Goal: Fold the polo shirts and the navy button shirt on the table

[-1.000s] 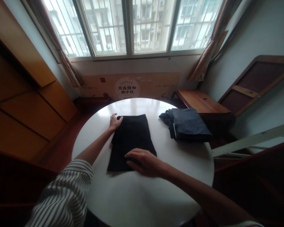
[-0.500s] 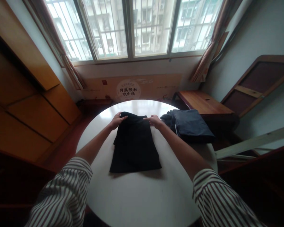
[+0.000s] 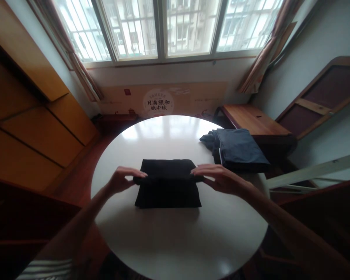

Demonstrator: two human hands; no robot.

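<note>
Though they sit well apart, the left hand and right hand point inward at each other across a folded black cloth. Each grip is closed on one end of a narrow raised fold running sideways over the cloth; fingers of the right hand stretch nearly flat along it, those of the left bend slightly. Striped sleeve at lower left. Cloth lies around the middle of a round white surface, near edge flat. Folded dark-grey clothes at the far right rim, apart from the right hand. Wooden cupboard to the left, contents hidden.
</note>
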